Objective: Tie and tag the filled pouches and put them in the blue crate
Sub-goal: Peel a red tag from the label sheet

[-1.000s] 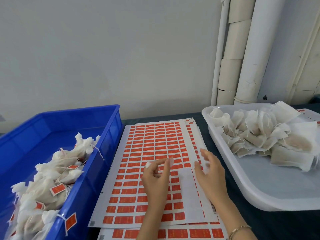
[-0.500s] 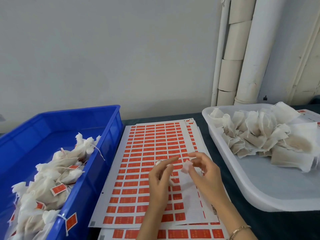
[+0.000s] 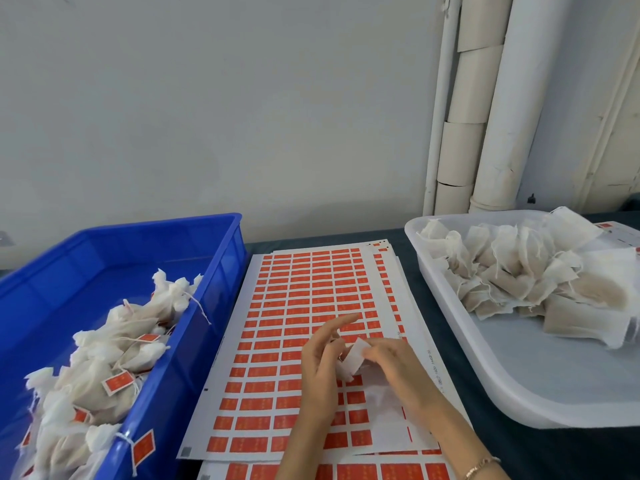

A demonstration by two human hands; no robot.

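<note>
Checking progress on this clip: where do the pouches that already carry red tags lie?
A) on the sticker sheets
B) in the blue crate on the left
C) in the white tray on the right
B: the tagged pouches lie piled in the blue crate; the pouches in the white tray show no tags.

Table (image 3: pixel 571 455): blue crate (image 3: pixel 228 271), sheets (image 3: pixel 304 282), tray (image 3: pixel 519 375).

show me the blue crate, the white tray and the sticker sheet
blue crate (image 3: pixel 121 251), head view, on its inner back wall
white tray (image 3: pixel 540 368), head view, on the bare floor in front of the pouches
sticker sheet (image 3: pixel 304 282), head view, on the red labels of the top sheet's upper half
</note>
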